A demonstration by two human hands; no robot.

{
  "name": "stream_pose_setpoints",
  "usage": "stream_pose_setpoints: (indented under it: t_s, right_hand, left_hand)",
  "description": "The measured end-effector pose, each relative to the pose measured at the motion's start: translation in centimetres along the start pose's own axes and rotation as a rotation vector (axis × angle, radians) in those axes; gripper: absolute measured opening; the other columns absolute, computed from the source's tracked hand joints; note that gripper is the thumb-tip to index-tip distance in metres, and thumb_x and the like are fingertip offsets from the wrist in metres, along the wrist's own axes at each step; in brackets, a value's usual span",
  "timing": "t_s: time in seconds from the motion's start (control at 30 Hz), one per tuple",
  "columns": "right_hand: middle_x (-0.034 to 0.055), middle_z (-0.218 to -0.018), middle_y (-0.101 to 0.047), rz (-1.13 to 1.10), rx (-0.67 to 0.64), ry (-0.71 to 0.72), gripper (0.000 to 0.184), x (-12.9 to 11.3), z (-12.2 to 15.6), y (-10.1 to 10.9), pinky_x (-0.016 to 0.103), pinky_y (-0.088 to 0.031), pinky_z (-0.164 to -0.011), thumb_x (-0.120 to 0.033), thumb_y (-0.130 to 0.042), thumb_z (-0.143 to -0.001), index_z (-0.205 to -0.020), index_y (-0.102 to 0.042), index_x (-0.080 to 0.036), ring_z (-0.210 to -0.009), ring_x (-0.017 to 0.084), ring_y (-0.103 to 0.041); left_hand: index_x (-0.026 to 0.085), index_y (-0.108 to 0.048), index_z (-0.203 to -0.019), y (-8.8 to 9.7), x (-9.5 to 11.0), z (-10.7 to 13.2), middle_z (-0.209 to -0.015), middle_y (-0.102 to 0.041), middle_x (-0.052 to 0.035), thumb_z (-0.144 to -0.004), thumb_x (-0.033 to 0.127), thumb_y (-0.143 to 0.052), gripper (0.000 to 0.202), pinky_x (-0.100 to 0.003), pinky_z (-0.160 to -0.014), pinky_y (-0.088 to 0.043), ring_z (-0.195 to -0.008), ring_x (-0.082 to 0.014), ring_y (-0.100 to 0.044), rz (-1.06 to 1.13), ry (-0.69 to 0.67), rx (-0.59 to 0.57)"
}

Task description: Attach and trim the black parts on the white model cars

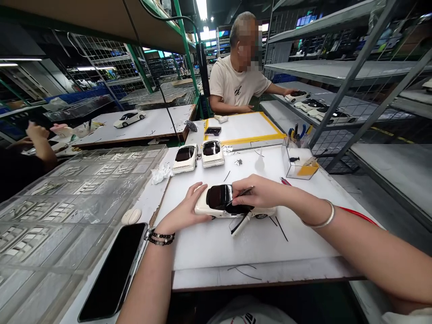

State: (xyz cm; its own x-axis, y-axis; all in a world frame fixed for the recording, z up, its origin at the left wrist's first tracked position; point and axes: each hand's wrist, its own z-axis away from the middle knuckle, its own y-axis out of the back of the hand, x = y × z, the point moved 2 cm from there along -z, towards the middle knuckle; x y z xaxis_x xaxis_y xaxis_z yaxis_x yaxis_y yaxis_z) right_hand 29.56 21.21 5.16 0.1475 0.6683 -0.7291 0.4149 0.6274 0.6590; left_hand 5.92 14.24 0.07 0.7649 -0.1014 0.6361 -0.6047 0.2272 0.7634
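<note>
A white model car (221,203) with a black roof lies on the white work board (236,247) in front of me. My left hand (185,210) grips its left end, fingers curled over the body. My right hand (259,192) rests over the car's right half and pinches a thin dark tool (243,192) whose tip points at the roof. The car's door (240,224) hangs open toward me. A beaded bracelet is on my left wrist and a silver bangle on my right.
Two more white model cars (199,156) stand farther back. A clear box (299,163) with tools sits at the right. A black phone (116,270) and clear plastic part trays (67,198) lie at my left. A seated person (238,81) works opposite; another person's hand (35,132) shows far left.
</note>
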Motion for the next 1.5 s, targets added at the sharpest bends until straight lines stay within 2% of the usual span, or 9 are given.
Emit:
stream_pose_setpoints:
  t_s: [0.17, 0.4, 0.57, 0.73, 0.93, 1.1, 1.33, 1.5]
  right_hand:
    - [-0.0026, -0.066, -0.058, 0.026, -0.103, -0.052, 0.014, -0.5, -1.5, 0.8, 0.017, -0.036, -0.055, -0.028, -0.063, -0.083, -0.079, -0.061, -0.015, -0.058, 0.006, -0.048]
    - [-0.0028, -0.067, -0.058, 0.059, -0.088, -0.036, 0.013, -0.5, -0.5, 0.5, 0.017, -0.034, -0.056, -0.027, -0.062, -0.084, -0.079, -0.06, -0.016, -0.059, 0.006, -0.048]
    - [-0.0001, -0.074, -0.059, 0.123, 0.001, 0.043, 0.013, -0.3, 1.3, -0.2, 0.019, -0.035, -0.06, -0.028, -0.058, -0.087, -0.081, -0.057, -0.016, -0.066, 0.009, -0.049]
    - [0.0042, -0.076, -0.056, 0.221, 0.083, 0.185, 0.018, -0.1, 2.6, -1.2, 0.023, -0.036, -0.064, -0.028, -0.05, -0.092, -0.08, -0.055, -0.015, -0.072, 0.012, -0.046]
    - [0.0063, -0.078, -0.057, 0.278, 0.177, 0.301, 0.022, 0.6, 3.3, -2.6, 0.026, -0.039, -0.068, -0.031, -0.043, -0.096, -0.085, -0.053, -0.015, -0.073, 0.014, -0.047]
    - [0.0066, -0.08, -0.058, 0.292, 0.196, 0.358, 0.022, 1.3, 3.4, -3.3, 0.026, -0.04, -0.07, -0.03, -0.041, -0.097, -0.086, -0.052, -0.015, -0.076, 0.014, -0.048]
    - [0.0058, -0.073, -0.053, 0.319, 0.138, 0.331, 0.028, 1.3, 2.6, -3.0, 0.027, -0.036, -0.067, -0.03, -0.039, -0.097, -0.075, -0.049, -0.016, -0.072, 0.014, -0.043]
    - [0.0045, -0.075, -0.053, 0.268, 0.046, 0.229, 0.02, 0.5, 1.6, -1.8, 0.025, -0.035, -0.066, -0.027, -0.046, -0.093, -0.078, -0.053, -0.015, -0.073, 0.013, -0.044]
  left_hand:
    - [0.026, -0.021, -0.146, 0.0, 0.0, -0.1, -0.154, -0.012, -0.0096, -0.072, 0.036, -0.07, 0.09, -0.047, -0.119, -0.016, -0.145, -0.0299, -0.015, -0.008, -0.008, 0.007]
    - [0.027, -0.021, -0.147, 0.1, 0.1, 0.0, -0.154, -0.01, -0.0091, -0.073, 0.036, -0.069, 0.088, -0.046, -0.119, -0.019, -0.145, -0.0303, -0.016, -0.024, 0.009, -0.001]
    - [0.027, -0.017, -0.147, 0.1, -0.1, -0.1, -0.155, -0.007, -0.0092, -0.075, 0.036, -0.067, 0.088, -0.046, -0.119, -0.016, -0.145, -0.0298, -0.013, -0.014, 0.0, -0.015]
    - [0.029, -0.018, -0.147, 0.1, -0.4, -0.1, -0.155, -0.008, -0.0097, -0.076, 0.035, -0.066, 0.086, -0.05, -0.119, -0.014, -0.145, -0.032, -0.012, -0.026, -0.025, -0.009]
    - [0.032, -0.019, -0.146, -0.2, -1.2, -0.2, -0.154, -0.011, -0.0079, -0.076, 0.035, -0.067, 0.085, -0.053, -0.118, -0.016, -0.144, -0.0348, -0.014, -0.016, -0.064, 0.019]
    - [0.032, -0.02, -0.146, -0.2, -1.5, -0.2, -0.154, -0.01, -0.0069, -0.075, 0.034, -0.068, 0.086, -0.052, -0.119, -0.014, -0.145, -0.0337, -0.012, -0.006, -0.067, 0.028]
    - [0.03, -0.021, -0.146, -0.2, -1.3, -0.2, -0.154, -0.012, -0.0078, -0.074, 0.034, -0.068, 0.086, -0.048, -0.119, -0.016, -0.145, -0.0317, -0.014, -0.019, -0.045, 0.026]
    - [0.031, -0.022, -0.146, -0.2, -1.2, -0.2, -0.154, -0.012, -0.0072, -0.074, 0.036, -0.069, 0.086, -0.05, -0.118, -0.019, -0.144, -0.0326, -0.017, -0.003, -0.046, 0.022]
